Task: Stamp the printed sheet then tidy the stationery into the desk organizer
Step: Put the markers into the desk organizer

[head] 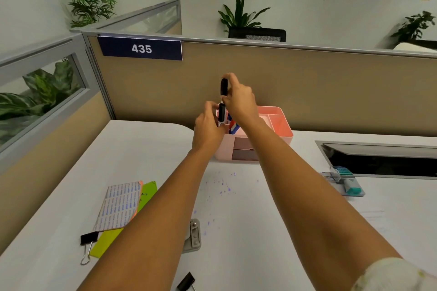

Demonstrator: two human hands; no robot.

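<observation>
Both hands are raised above the pink plastic desk organizer (279, 123) at the back of the white tabletop (236, 208). The left hand (208, 125) has its grip clamped on a short black pen-like body (221, 113), held upright; the right hand (238, 97) pinches a black cap-like piece (224, 86) just above it — the two pieces look barely apart, though the view is too small to be sure. A red-white-and-blue item (234, 128) stands in the organizer. Nearer lie a printed sheet (119, 207) over green paper (142, 198), touching a black binder clip (88, 238), beside blue ink specks (223, 188).
</observation>
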